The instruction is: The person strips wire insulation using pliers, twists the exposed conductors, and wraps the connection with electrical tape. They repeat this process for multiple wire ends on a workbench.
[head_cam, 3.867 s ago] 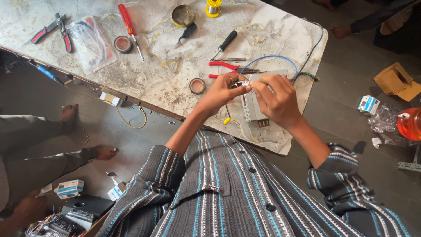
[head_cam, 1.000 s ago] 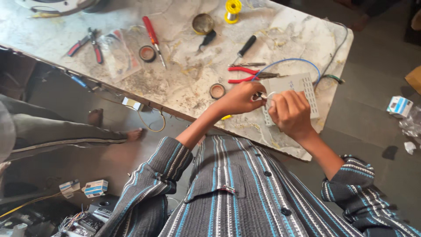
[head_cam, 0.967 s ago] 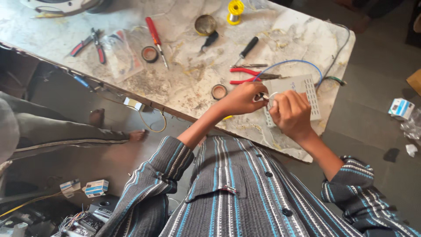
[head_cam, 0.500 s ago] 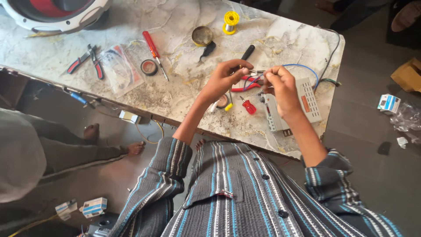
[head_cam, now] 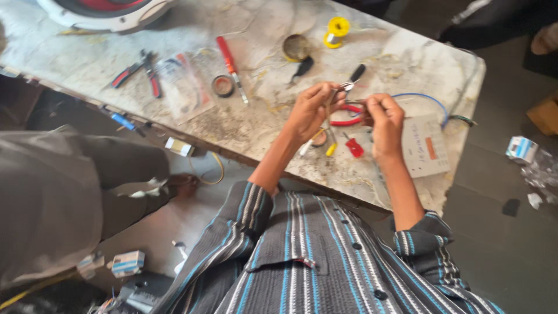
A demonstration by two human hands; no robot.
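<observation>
Both my hands are raised over a marble table (head_cam: 407,52). My left hand (head_cam: 311,110) and my right hand (head_cam: 383,119) each pinch an end of a thin wire (head_cam: 350,102) stretched between them; blur hides its detail. Red-handled pliers (head_cam: 347,121) lie on the table just under my hands. A white rectangular device (head_cam: 424,145) with an orange patch sits to the right of my right hand, and a blue wire (head_cam: 433,100) loops above it. A small red piece (head_cam: 354,147) and a yellow piece (head_cam: 330,149) lie near my wrists.
Further left on the table lie a red screwdriver (head_cam: 232,61), a tape roll (head_cam: 222,86), a clear plastic bag (head_cam: 183,87) and red-and-black pliers (head_cam: 139,70). A round tin (head_cam: 296,46) and a yellow spool (head_cam: 337,28) sit at the back. Another person's grey trouser leg (head_cam: 52,197) is at the left.
My hands have left the edge of the white device and moved left, now held together above the red pliers. The view has also shifted.
</observation>
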